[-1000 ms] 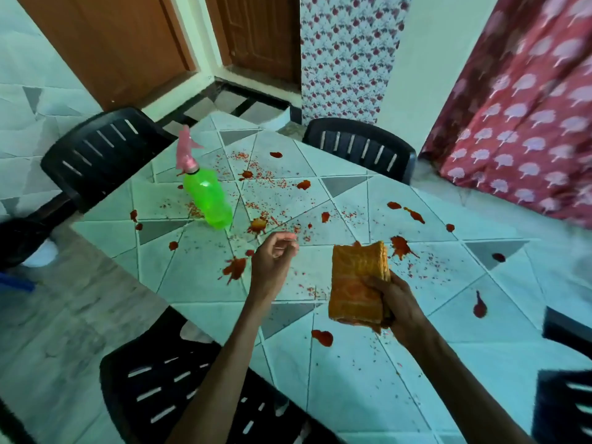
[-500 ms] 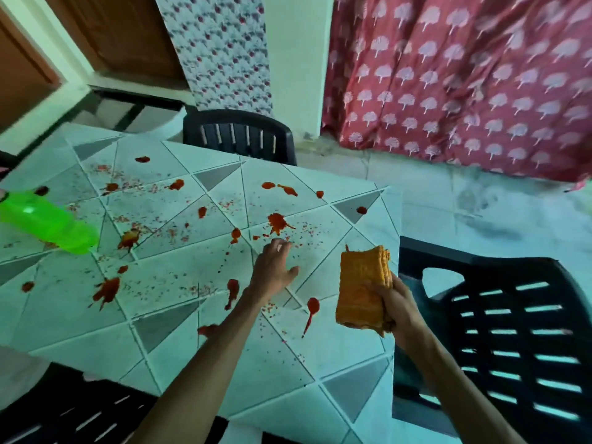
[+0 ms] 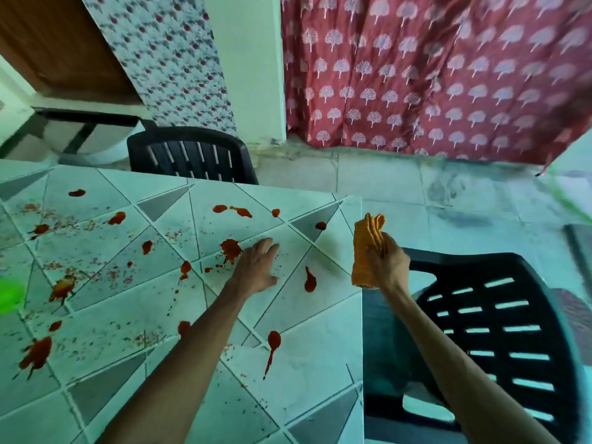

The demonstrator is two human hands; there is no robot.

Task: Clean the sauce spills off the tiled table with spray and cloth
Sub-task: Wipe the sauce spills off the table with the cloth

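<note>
1. Left hand (image 3: 256, 267): spread wide, fingers straight and slightly apart, palm down on or just over the tiled table (image 3: 320, 318); hard to tell whether actually touching. Thumb side just beside a large sauce spill (image 3: 230, 248).
2. Right hand (image 3: 389, 267): fingers curled tight round a folded orange cloth (image 3: 368, 238), held upright in the air just past the table's right edge, near a black chair (image 3: 499, 315).
3. Cut off at the left border: the green spray bottle (image 3: 9, 296), only a blurred patch showing. Middle of the cloth hidden behind the gripping fingers.
4. Across the tiles: red blots, long drips and fine specks, thickest toward the left. Cloth bunched in thick folds, plain orange.
</note>
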